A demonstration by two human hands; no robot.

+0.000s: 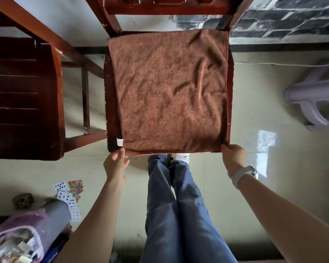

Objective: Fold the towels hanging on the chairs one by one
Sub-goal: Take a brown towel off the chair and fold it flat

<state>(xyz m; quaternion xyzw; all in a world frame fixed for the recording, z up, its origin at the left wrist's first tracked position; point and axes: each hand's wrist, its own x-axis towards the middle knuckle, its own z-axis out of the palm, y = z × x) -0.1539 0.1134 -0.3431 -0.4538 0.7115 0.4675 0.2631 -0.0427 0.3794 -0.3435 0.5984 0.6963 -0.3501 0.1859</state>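
A brown towel [169, 92] lies spread flat over the seat of a dark red wooden chair [110, 103] in front of me, with a small white tag at its near left corner. My left hand [115, 164] pinches the towel's near left corner. The near right corner is gripped by my right hand [234, 156], which wears a pale wristband. Both hands hold the near edge at the chair's front.
A second dark wooden chair [21, 99] stands to the left. At right sits a pale purple plastic stool [311, 99]. Playing cards [68, 194] lie on the tiled floor at lower left beside a bundle [32, 230]. My legs in blue jeans [179, 205] stand below the chair.
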